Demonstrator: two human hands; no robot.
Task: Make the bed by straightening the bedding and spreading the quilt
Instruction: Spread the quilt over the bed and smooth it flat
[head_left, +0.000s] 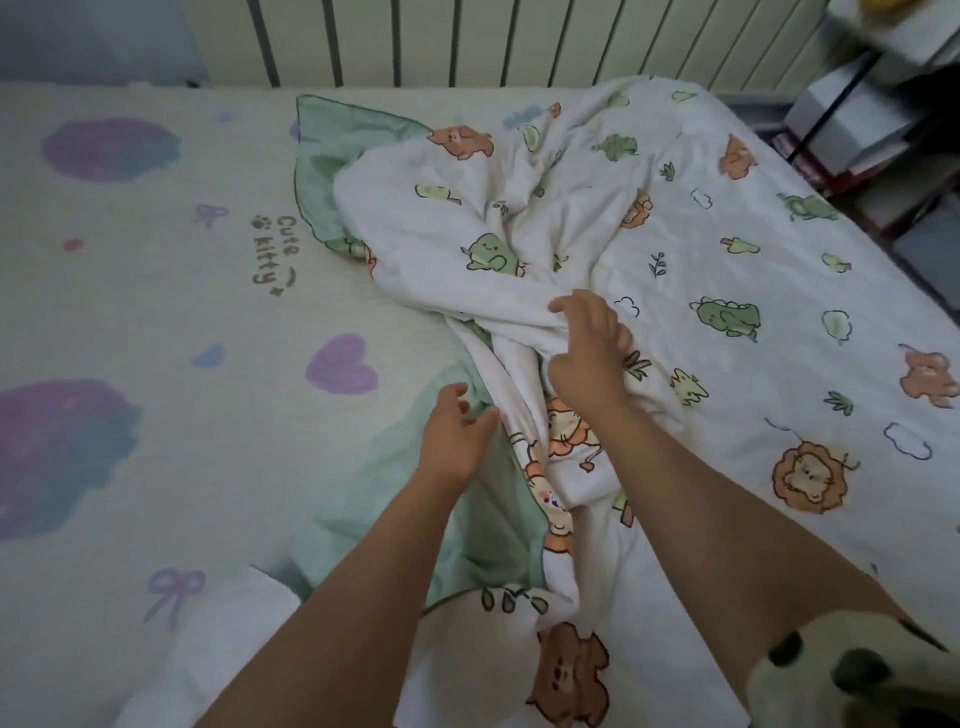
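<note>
Now I see the quilt (675, 218) bunched and twisted over the right half of the bed sheet (156, 312), green underside showing. My right hand (592, 358) pinches a white fold with curled fingers; my left hand (457, 441) lies loosely spread against the green edge, holding nothing

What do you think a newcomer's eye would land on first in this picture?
First, the animal-print quilt, bunched and twisted across the middle and right of the bed, its green underside turned up. Next, the right hand gripping a twisted fold at the centre, with the left hand at the green edge, nearer the camera. To the left, the sheet with purple hearts lies uncovered.
</note>
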